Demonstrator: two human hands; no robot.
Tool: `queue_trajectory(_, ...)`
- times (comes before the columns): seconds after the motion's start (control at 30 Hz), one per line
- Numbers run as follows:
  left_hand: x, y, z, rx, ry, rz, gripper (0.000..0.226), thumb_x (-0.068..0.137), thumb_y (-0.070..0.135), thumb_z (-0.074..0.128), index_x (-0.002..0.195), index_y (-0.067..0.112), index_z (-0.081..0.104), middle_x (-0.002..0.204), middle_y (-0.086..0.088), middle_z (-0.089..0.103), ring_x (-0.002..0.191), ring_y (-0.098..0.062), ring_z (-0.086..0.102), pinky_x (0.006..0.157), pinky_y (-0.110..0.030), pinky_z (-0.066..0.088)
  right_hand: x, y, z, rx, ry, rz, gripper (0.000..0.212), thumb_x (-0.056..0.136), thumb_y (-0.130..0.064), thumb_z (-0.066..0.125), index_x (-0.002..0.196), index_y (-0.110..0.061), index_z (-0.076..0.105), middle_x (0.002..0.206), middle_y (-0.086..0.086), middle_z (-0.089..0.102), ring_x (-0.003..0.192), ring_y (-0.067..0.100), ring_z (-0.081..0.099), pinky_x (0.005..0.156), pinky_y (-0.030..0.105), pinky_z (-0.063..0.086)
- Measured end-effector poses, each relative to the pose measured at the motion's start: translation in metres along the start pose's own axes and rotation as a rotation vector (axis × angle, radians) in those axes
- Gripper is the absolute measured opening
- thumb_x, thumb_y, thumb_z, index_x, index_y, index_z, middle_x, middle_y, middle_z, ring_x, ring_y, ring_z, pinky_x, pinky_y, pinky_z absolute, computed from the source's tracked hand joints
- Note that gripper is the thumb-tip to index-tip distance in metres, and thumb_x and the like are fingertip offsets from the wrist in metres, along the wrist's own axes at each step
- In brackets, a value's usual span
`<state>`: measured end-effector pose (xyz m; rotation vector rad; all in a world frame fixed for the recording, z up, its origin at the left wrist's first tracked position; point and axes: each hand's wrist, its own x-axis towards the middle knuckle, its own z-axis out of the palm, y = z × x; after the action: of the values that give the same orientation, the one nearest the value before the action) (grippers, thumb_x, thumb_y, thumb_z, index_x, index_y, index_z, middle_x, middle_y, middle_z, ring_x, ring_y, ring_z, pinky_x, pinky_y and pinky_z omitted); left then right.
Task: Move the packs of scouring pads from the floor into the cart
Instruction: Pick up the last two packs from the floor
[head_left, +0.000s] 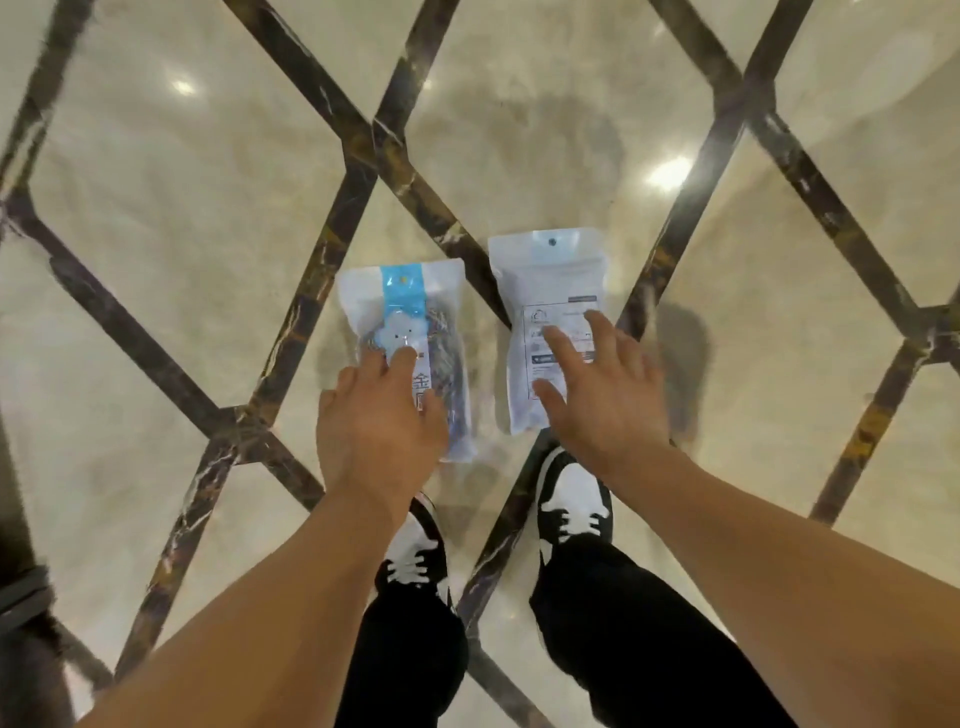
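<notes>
Two packs of scouring pads lie flat on the marble floor in front of my feet. The left pack faces up, with a blue stripe and dark pads showing through the clear plastic. The right pack shows its white printed back. My left hand reaches down over the lower part of the left pack, fingers spread. Over the lower half of the right pack hovers my right hand, fingers apart. Neither hand grips a pack. No cart is in view.
The floor is glossy beige marble crossed by dark diagonal strips. My black-and-white shoes stand just behind the packs. A dark object sits at the left edge.
</notes>
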<state>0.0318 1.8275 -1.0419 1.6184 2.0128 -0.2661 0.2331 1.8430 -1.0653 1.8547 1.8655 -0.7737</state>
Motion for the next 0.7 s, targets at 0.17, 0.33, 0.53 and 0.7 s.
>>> queue_trajectory(0.17, 0.039, -0.016, 0.065, -0.041, 0.040, -0.267, 0.070, 0.097, 0.052, 0.055, 0.156, 0.026, 0.027, 0.153, -0.021, 0.034, 0.137, -0.043, 0.037, 0.099, -0.059, 0.043, 0.050, 0.010, 0.049, 0.038, 0.080, 0.015, 0.062, 0.105, -0.060, 0.032, 0.161, -0.042, 0.014, 0.172, 0.009, -0.010, 0.156, 0.041, 0.004, 0.123, 0.063, 0.013)
queue_trajectory(0.33, 0.067, -0.026, 0.104, -0.190, 0.038, -0.292, 0.084, 0.091, 0.071, 0.051, 0.157, 0.048, 0.005, 0.162, -0.016, 0.015, 0.146, -0.043, 0.025, 0.105, -0.064, 0.039, 0.074, 0.032, 0.081, 0.151, 0.202, 0.179, 0.077, 0.095, -0.075, 0.039, 0.160, -0.042, 0.015, 0.171, 0.016, -0.002, 0.154, 0.042, 0.017, 0.121, 0.060, 0.025)
queue_trajectory(0.53, 0.080, -0.028, 0.128, -0.319, 0.146, -0.316, 0.087, 0.079, 0.074, 0.062, 0.152, 0.053, 0.019, 0.151, -0.014, 0.024, 0.130, -0.041, 0.044, 0.106, -0.055, 0.046, 0.093, 0.030, 0.097, 0.470, 0.359, 0.355, 0.114, 0.066, -0.091, 0.056, 0.153, -0.021, 0.029, 0.151, 0.012, 0.040, 0.139, 0.033, 0.040, 0.109, 0.051, 0.041)
queue_trajectory(0.7, 0.104, -0.032, 0.130, -0.270, 0.180, -0.152, 0.089, 0.069, 0.084, 0.050, 0.148, 0.056, 0.019, 0.143, -0.012, 0.030, 0.128, -0.040, 0.046, 0.095, -0.055, 0.051, 0.111, 0.025, 0.108, 0.581, 0.413, 0.276, 0.105, 0.065, -0.095, 0.055, 0.144, -0.029, 0.037, 0.127, 0.001, 0.046, 0.121, 0.019, 0.047, 0.103, 0.049, 0.048)
